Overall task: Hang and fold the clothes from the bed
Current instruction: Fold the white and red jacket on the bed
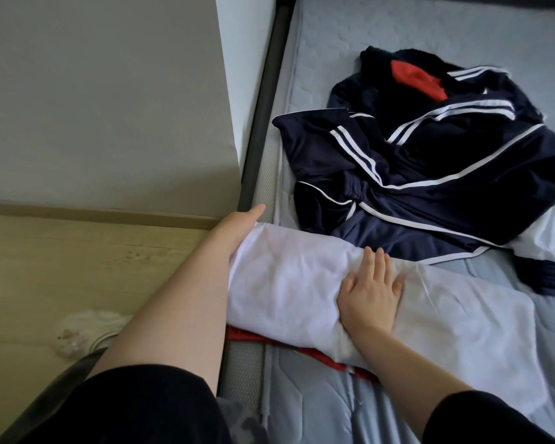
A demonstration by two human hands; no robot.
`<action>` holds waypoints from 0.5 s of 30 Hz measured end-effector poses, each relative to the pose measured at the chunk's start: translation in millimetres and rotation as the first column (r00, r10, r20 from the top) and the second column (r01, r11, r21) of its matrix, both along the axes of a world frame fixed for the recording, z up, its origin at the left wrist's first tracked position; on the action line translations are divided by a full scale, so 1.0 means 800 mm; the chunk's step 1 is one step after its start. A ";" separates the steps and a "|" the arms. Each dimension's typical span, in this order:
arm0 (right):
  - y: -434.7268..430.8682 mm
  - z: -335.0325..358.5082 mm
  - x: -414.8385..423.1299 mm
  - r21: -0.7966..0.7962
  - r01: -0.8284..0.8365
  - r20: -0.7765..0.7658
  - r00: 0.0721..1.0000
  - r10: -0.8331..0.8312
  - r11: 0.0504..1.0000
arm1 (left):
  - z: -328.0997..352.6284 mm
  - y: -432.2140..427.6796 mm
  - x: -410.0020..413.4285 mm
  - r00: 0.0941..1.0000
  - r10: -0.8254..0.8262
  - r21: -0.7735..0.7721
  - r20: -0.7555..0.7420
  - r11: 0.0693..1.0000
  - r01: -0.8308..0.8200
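The bed (398,395) fills the right side of the frame. Its top is a grey-blue quilted mattress with stitched lines, soft and flat, so it makes a good place to fold on. A dark frame edge runs down its left side.

In the upper right lies a heap of dark blue clothes (430,161). The cloth looks smooth and a bit shiny, with thin white stripes, and a red patch shows near the top of it. The heap is crumpled, so I think it is not yet sorted and waits its turn.

In the middle of the frame lies a white garment (285,283). It is thin, soft and wrinkly, and it is folded into a long, puffy strip. Its far edge touches the blue heap. A bit of red cloth (318,349) peeks out from under its near edge.

The left hand (237,224) is at the left end of the white strip, mostly tucked behind the cloth, with one finger pointing out straight. I cannot tell if its fingers grip the cloth. It seems to hold that end steady.

The right hand (370,291) lies flat on top of the white strip. Its fingers (378,261) are open and spread, gripping nothing, most likely pressing the fold down and smoothing it.
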State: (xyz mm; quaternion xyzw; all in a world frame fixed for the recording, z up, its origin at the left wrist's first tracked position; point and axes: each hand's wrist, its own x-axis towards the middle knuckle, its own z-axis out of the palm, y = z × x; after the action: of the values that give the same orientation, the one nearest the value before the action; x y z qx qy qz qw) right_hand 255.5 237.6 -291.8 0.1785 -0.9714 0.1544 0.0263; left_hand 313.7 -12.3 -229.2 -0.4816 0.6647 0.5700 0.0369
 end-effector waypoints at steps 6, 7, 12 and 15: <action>-0.001 0.002 0.001 -0.009 -0.001 0.006 1.000 0.001 1.000 | 0.013 -0.001 0.001 0.992 -0.120 0.080 0.035 0.990 0.117; -0.001 0.002 0.001 -0.007 -0.001 0.006 1.000 0.001 1.000 | 0.017 -0.002 0.002 0.984 -0.171 0.056 0.043 0.984 0.169; -0.001 0.002 0.001 0.005 0.001 -0.001 1.000 -0.001 1.000 | 0.031 -0.008 0.007 0.962 -0.272 -0.134 -0.012 0.954 0.268; -0.002 0.002 0.001 0.004 0.000 -0.001 1.000 0.000 1.000 | 0.029 -0.001 0.003 0.965 -0.245 -0.413 -0.098 0.892 0.185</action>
State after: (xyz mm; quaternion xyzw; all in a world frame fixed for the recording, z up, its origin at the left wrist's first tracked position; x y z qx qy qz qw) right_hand 256.4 236.1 -289.9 0.1788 -0.9717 0.1521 0.0263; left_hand 316.3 -12.8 -206.3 -0.3588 0.8173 0.4482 -0.0487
